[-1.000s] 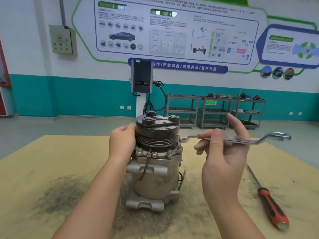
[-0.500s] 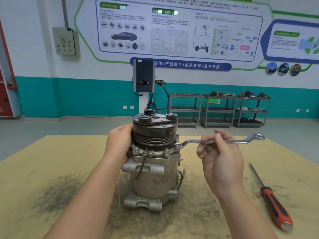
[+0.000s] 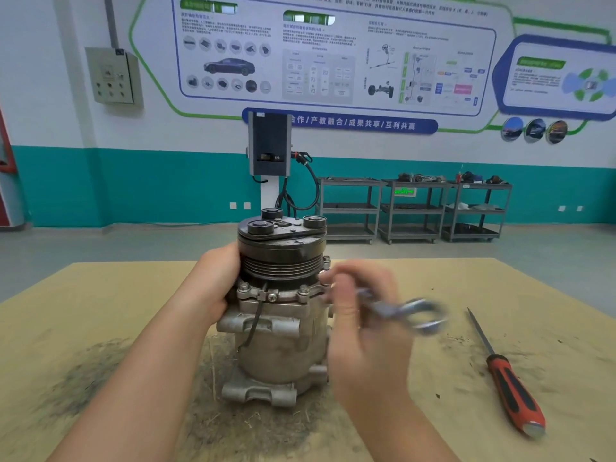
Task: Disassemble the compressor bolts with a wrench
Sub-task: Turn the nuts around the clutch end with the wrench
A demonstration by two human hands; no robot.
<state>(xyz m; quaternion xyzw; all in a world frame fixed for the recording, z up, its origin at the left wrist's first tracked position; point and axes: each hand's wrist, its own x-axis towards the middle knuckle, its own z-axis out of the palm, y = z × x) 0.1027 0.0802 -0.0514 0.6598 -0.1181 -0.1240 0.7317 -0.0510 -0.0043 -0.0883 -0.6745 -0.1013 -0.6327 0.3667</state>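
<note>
Standing upright near the middle of the desk (image 3: 100, 315), the compressor (image 3: 278, 315) rested on its mounting lugs, its black grooved pulley on top and a thin black wire hanging down its front. The left hand (image 3: 218, 283) was wrapped against the left side of the pulley and housing, fingers curled round the back out of my sight, steadying the unit. The right hand (image 3: 360, 315) sat just right of the compressor, fingers clenched round the shank of the wrench (image 3: 405, 311); the tool was badly blurred, its ring end pointing right and toward me, its other end hidden behind the fingers close to the flange. Bolts (image 3: 244, 287) stood in the flange below the pulley, at the front left and front right. Whether the wrench was seated on any of them I could not tell.

A red-and-black screwdriver (image 3: 506, 378) lay on the desk well to the right, tip pointing away. Dark filings and grit were scattered around the compressor's base. Against the far wall stood three metal shelf carts (image 3: 413, 208), the right-hand ones carrying small parts on their top shelves, too distant to identify.
</note>
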